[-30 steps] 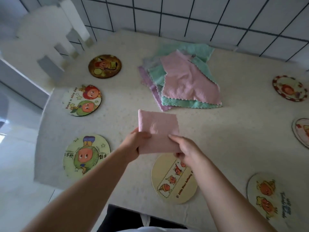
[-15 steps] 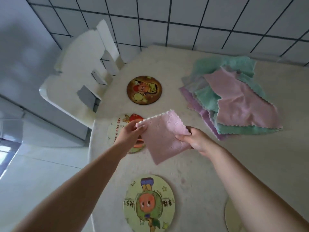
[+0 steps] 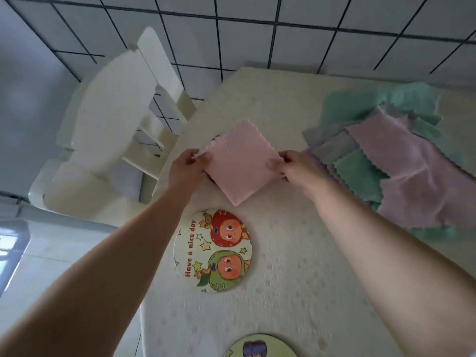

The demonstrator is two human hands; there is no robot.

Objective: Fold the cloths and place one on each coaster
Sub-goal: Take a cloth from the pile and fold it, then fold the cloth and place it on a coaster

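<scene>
our left hand (image 3: 186,167) pinches the left corner of the folded pink cloth (image 3: 240,161), thumb and fingers (image 3: 198,157) closed on its scalloped edge. the cloth hangs between our hands as a diamond, one corner pointing away from us and one down toward the table (image 3: 283,292). under its left part a sliver of a dark coaster (image 3: 215,138) peeks out, so the target lies directly below the cloth, hardly to either side; we judge the move left is a straight lowering, then letting go. both hands sit about equally near that coaster. the "have a nice day" coaster (image 3: 213,250) lies nearer us and bare. our right hand (image 3: 296,167) holds the cloth's right corner, thumb on top, fingers curled beneath. further right the pile (image 3: 391,161) of unfolded green, grey and pink cloths waits, just beside that hand.
</scene>
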